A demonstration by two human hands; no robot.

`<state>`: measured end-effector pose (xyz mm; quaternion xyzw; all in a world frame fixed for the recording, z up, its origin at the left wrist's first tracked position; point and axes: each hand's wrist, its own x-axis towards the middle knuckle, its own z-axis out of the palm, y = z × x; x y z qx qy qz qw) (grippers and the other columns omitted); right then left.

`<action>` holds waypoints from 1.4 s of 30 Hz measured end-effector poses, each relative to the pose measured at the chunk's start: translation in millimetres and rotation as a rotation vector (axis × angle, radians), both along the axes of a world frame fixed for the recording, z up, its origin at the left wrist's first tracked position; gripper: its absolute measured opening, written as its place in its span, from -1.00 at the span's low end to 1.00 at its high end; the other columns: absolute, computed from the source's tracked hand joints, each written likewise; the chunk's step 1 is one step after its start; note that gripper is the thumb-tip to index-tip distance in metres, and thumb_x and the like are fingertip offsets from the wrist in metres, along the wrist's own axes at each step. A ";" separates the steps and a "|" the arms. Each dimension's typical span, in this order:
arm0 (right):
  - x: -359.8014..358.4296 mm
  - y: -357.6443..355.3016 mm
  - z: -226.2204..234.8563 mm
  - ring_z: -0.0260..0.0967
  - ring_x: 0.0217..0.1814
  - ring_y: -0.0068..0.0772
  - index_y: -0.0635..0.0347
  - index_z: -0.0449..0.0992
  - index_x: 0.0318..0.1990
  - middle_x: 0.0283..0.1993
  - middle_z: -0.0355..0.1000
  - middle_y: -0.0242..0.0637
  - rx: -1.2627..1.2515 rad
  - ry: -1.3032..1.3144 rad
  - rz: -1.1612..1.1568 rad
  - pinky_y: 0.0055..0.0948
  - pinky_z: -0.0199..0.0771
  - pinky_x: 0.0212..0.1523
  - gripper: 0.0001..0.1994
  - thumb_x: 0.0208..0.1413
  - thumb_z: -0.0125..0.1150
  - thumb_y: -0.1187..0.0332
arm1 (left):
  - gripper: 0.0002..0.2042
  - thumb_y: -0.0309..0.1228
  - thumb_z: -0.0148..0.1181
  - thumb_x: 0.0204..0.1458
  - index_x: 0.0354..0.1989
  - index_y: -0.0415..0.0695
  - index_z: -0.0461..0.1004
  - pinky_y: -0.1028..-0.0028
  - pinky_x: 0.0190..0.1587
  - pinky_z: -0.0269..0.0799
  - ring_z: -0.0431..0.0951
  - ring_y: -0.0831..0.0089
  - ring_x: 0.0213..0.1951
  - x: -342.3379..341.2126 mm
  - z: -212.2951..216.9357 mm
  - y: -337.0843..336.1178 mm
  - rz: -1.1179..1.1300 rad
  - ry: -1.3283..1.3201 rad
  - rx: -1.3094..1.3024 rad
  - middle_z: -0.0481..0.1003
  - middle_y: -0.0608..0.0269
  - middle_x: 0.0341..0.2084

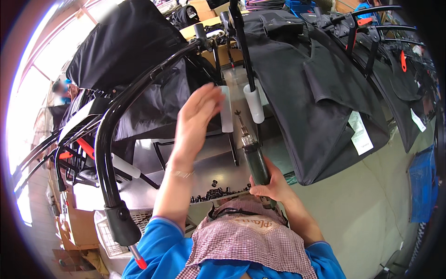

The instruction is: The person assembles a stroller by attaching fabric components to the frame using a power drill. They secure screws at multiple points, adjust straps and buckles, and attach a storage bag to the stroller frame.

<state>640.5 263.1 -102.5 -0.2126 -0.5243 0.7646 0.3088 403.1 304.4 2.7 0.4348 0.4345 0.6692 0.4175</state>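
My right hand (274, 183) is wrapped round the body of a dark green power screwdriver (257, 162), whose metal tip points up and away from me. Raised to the left of the tool, my left hand (197, 109) has its fingers stretched out and slightly blurred; nothing shows in it. Its fingertips are close to a white translucent sleeve (226, 111) on a black metal frame; whether they touch it, I cannot tell. Just right of that, another white sleeve (253, 104) covers the end of a black tube (242, 46). Small black parts (218, 192) lie in a heap at the bench's near edge.
A metal bench (209, 169) lies before me. Black fabric with a curved black tube (104, 153) stands at left, the tube reaching close to my left arm. Black fabric panels (297, 102) hang at right. A white plastic basket (109, 237) and a blue crate (422, 186) sit lower down.
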 end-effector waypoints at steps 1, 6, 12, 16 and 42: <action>1.6 -0.5 -2.4 0.39 -0.49 -0.52 0.23 0.09 0.29 -0.39 0.40 -0.31 0.020 -0.008 -0.005 -0.48 0.46 -0.54 -0.06 -0.25 0.60 0.33 | -0.55 -0.49 0.08 0.20 0.23 -0.40 0.21 0.33 0.10 0.41 0.51 0.22 -0.02 -2.1 -13.5 28.6 0.139 0.083 0.022 0.41 -0.03 0.08; 16.0 -23.6 -24.6 0.37 -0.28 -0.58 0.27 0.20 0.24 -0.31 0.40 -0.40 -0.063 -0.124 -0.095 -0.52 0.45 -0.26 -0.13 -0.31 0.58 0.41 | -0.76 -0.63 0.17 0.01 -0.11 -0.30 0.47 0.44 -0.21 0.48 0.55 0.37 -0.28 -18.5 -37.5 79.2 0.555 0.630 0.102 0.52 0.14 -0.28; 24.6 -19.3 -25.4 0.42 -0.56 -0.40 0.23 0.22 0.04 -0.43 0.37 -0.28 -0.171 0.010 -0.084 -0.45 0.48 -0.57 -0.31 -0.27 0.53 0.36 | -0.92 -0.66 0.15 -0.03 -0.35 -0.27 0.51 0.44 -0.44 0.42 0.50 0.44 -0.49 -43.5 -26.1 -52.1 0.606 1.151 0.510 0.47 0.17 -0.55; 13.9 -9.2 -29.1 0.42 -0.58 -0.34 0.25 0.24 0.02 -0.40 0.37 -0.24 -0.129 0.064 -0.080 -0.41 0.47 -0.60 -0.35 -0.27 0.47 0.41 | -0.92 -0.67 0.18 -0.06 -0.38 -0.26 0.50 0.51 -0.48 0.28 0.39 0.47 -0.55 -136.1 -11.5 -128.0 1.303 1.005 0.445 0.42 0.17 -0.57; 25.4 -20.7 -8.4 0.42 -0.48 -0.46 0.21 0.16 0.18 -0.39 0.40 -0.24 -0.112 -0.036 -0.170 -0.45 0.50 -0.52 -0.23 -0.28 0.39 0.59 | -0.34 -0.24 0.53 -0.26 -0.10 -0.30 0.23 0.25 -0.06 0.28 0.32 0.20 -0.11 -75.6 -57.2 172.8 1.384 0.722 0.272 0.28 0.05 -0.19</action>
